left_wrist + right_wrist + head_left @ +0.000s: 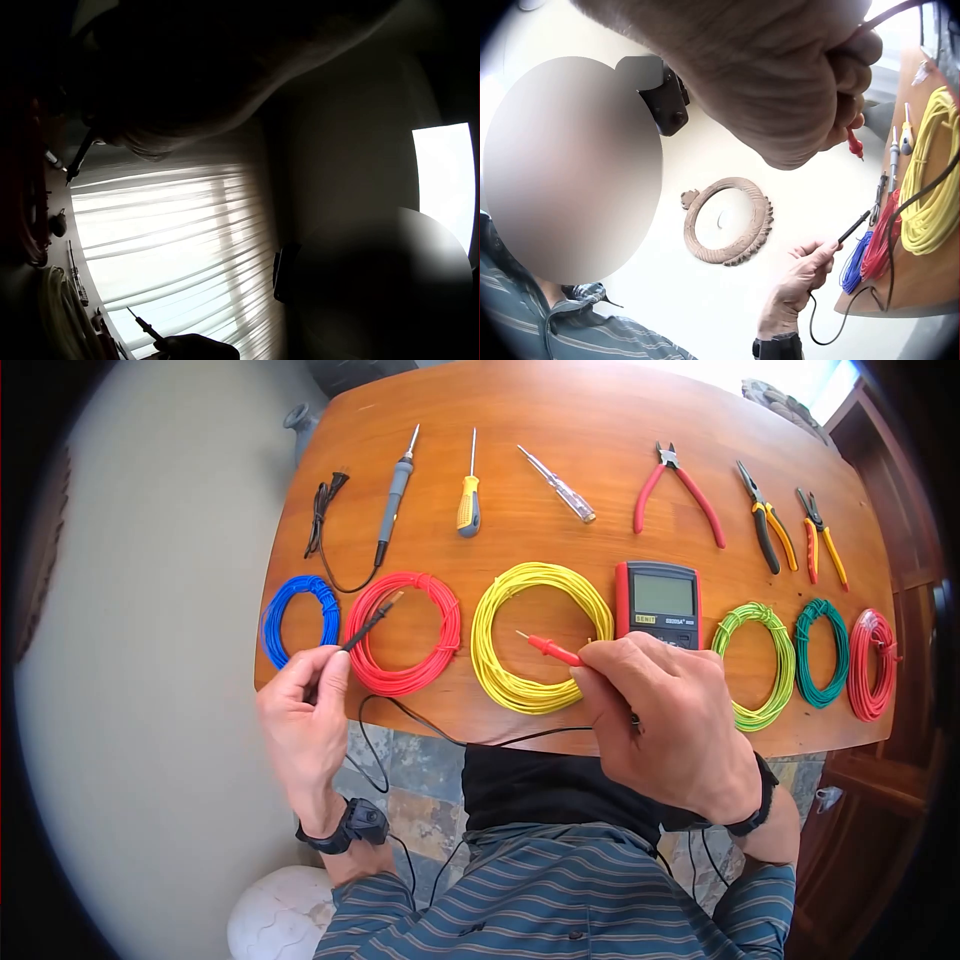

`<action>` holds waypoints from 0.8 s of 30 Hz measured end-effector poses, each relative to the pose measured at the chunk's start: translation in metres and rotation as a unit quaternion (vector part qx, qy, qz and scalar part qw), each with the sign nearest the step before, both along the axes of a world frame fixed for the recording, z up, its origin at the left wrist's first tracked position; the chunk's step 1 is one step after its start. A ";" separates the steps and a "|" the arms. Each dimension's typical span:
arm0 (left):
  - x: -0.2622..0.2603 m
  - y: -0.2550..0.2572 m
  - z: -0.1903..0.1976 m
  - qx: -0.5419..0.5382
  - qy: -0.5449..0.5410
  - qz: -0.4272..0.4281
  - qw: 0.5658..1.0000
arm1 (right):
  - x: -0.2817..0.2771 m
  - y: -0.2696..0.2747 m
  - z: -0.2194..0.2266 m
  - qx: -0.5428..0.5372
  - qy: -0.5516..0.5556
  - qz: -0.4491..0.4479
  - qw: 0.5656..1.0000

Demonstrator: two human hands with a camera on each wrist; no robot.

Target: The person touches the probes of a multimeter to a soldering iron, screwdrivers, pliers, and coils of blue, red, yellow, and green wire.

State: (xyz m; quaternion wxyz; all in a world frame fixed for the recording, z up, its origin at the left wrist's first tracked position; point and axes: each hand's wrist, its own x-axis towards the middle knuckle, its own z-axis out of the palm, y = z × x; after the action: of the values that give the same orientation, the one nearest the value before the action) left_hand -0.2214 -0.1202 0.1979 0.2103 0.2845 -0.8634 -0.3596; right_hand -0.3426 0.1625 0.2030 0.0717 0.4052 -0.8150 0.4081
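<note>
In the head view my left hand (305, 710) pinches a black test probe (370, 623) over the blue and red wire coils, its tip pointing up and right. My right hand (670, 710) grips a red test probe (553, 650), which points left across the yellow wire coil (492, 660). The two tips are well apart. Just behind the right hand lies a red-cased multimeter (663, 598), its lower part hidden by that hand. A black lead (430, 726) loops along the table's front edge. Both probes also show in the right wrist view; the left wrist view is very dark.
A blue coil (327, 595), a red coil (445, 610) and several others line the table (600, 410). Behind them lie a soldering iron (394, 500), a yellow screwdriver (468, 510), a clear-handled screwdriver (565, 490), red-handled cutters (645, 500) and two pliers at the right.
</note>
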 end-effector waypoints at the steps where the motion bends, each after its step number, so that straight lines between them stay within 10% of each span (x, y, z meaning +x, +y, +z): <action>1: 0.000 0.000 -0.002 0.014 -0.018 -0.013 1.000 | 0.001 -0.004 0.001 0.003 -0.001 0.001 1.000; 24: -0.031 -0.022 -0.035 0.033 0.059 -0.078 0.995 | -0.007 -0.064 -0.011 0.148 0.004 0.086 0.985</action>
State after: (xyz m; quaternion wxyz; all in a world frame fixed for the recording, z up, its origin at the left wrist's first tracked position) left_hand -0.2520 -0.1420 0.1633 0.2229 0.2017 -0.8566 -0.4194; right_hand -0.3491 0.0980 0.1923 -0.0211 0.4812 -0.8283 0.2863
